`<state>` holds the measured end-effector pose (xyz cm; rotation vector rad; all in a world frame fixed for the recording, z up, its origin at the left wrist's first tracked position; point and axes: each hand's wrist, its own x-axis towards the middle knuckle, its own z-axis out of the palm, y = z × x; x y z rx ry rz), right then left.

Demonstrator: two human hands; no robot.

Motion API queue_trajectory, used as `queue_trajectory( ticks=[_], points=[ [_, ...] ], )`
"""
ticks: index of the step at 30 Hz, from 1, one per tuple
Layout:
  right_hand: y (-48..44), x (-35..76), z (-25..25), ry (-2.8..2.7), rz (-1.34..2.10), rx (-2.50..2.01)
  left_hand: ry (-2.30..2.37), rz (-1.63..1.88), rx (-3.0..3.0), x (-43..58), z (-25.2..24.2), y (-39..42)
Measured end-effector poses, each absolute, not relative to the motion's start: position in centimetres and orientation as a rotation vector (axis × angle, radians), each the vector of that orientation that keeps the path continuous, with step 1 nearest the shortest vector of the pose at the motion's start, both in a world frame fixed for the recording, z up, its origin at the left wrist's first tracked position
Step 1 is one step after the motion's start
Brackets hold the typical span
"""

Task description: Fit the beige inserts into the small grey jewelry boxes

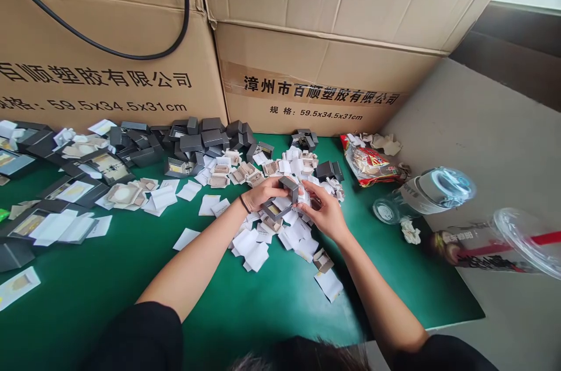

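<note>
My left hand (262,193) is closed around a small dark grey box (291,187), which is held up over a heap of paper pieces. At the box's right side is my right hand (322,207), its thumb and fingers curled in against the box; a bit of white paper shows at its fingertips, too small to make out fully. Below and around both hands lie white paper slips (252,248) and small beige card inserts (220,175). One more card insert (323,260) sits apart, near my right wrist.
Several dark grey boxes (201,138) are piled along the back and left of the green table (184,289). Large cardboard cartons (307,49) stand behind. To the right are a red snack bag (370,163), a clear bottle (425,193), crumpled tissue (410,231) and a lidded plastic cup (504,248).
</note>
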<state>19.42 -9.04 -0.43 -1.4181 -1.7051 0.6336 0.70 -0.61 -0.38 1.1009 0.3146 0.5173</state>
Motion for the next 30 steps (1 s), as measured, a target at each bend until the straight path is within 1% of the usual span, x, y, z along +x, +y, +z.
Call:
queue_trajectory(
  ticks=[3,7,11,20,25,30],
  points=[
    [-9.0,19.5,-0.3,-1.689,0.619,-1.438,0.339,0.55,1.079,0.9,-0.3,-0.8],
    [-8.8,19.6,-0.3,-1.549,0.555,-1.448,0.428,0.706,0.889,1.6,-0.3,-1.2],
    [-8.6,19.7,-0.4,-1.365,0.62,-1.395,0.469,0.829,0.8,2.5,-0.2,-1.9],
    [-8.7,19.3,-0.3,-1.146,0.781,-1.311,0.566,0.943,0.718,3.3,0.0,-3.0],
    [-8.7,19.2,-0.1,-1.12,0.854,-1.281,0.632,1.058,0.871,3.3,-0.9,-2.7],
    [-8.7,19.0,-0.1,-1.193,0.845,-1.222,0.692,1.031,1.227,2.9,-1.4,-2.6]
  ],
)
